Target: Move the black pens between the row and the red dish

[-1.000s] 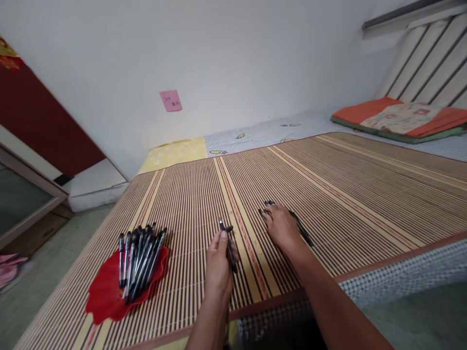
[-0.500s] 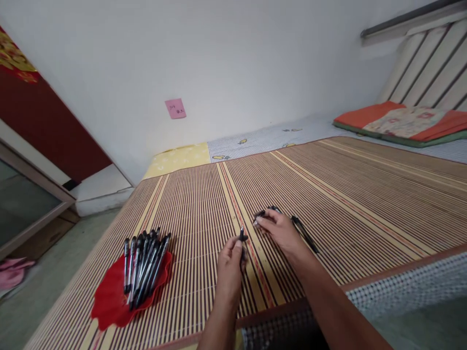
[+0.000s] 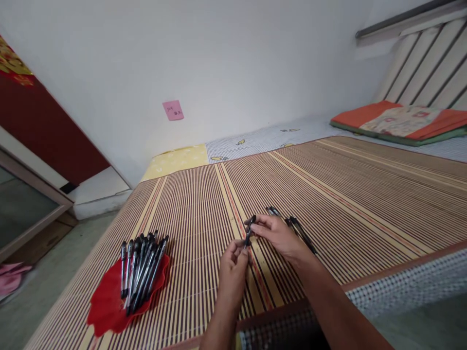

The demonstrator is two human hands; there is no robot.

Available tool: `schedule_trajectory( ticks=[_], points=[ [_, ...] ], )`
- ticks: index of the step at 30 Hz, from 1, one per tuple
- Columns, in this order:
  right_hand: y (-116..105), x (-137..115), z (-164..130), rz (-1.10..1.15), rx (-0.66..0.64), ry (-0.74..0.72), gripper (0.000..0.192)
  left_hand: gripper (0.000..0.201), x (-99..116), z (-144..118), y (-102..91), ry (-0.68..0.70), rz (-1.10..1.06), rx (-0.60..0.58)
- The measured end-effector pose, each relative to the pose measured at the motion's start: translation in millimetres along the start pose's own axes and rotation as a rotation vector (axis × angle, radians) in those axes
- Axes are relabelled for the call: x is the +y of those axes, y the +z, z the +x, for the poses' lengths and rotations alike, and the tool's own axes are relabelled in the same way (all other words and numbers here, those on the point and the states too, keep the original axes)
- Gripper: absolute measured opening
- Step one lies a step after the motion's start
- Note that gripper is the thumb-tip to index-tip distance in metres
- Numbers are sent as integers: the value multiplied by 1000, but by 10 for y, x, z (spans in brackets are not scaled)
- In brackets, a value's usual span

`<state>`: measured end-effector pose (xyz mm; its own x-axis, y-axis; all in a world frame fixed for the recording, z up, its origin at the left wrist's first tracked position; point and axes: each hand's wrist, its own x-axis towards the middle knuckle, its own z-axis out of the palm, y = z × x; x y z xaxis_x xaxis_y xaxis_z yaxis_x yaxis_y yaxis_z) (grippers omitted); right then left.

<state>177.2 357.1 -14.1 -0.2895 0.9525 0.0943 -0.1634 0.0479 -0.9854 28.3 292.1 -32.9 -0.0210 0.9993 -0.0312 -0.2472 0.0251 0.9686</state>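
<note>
Gripping a black pen (image 3: 249, 234) above the mat (image 3: 346, 194), the left hand (image 3: 233, 270) pinches its lower end while the right hand (image 3: 279, 233) closes fingers on its top; the cap is hard to make out. Loose pens (image 3: 297, 228) lie partly hidden behind the right hand. More pens (image 3: 140, 265) fill a red tray (image 3: 105, 306).

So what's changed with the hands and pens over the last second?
The right hand lifted off the loose pens on the mat and moved left to meet the left hand; both now pinch one black pen, raised between them. The left hand held that pen throughout. The red dish of pens stayed put.
</note>
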Motion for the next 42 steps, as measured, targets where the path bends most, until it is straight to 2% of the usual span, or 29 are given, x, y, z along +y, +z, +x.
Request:
schedule_trajectory(
  ticks=[5,9,13,20,23,27,30,33,35,38,40,42],
  points=[
    [-40,-62,-36,-14,-64,7,28,33,-82,5,0,16,-65,16],
    [-23,-51,-63,-61,-169,40,27,40,-54,-28,-11,0,-87,-7],
    [0,-15,-53,-89,-195,45,28,48,-61,-36,-24,-18,-145,-9],
    [45,-9,-50,-169,-179,71,36,55,-128,0,6,-18,-162,29],
    [17,29,-34,-165,-105,92,41,50,-105,19,-15,-8,-141,53],
    [-70,117,22,-279,28,90,47,39,0,8,-75,-14,-124,125],
    [-119,174,44,-482,39,45,41,34,170,-57,-153,13,-124,202],
    [-157,228,52,-648,41,-22,35,29,399,-167,-371,89,-38,330],
    [-190,264,61,-689,42,-58,32,29,553,-247,-654,147,54,451],
    [-252,299,77,-704,43,-96,31,37,761,-337,-1265,197,194,660],
    [-286,300,82,-703,56,-124,30,39,883,-358,-1703,187,367,814],
    [-301,282,80,-696,73,-145,29,33,986,-348,-2070,173,423,876]
  ],
)
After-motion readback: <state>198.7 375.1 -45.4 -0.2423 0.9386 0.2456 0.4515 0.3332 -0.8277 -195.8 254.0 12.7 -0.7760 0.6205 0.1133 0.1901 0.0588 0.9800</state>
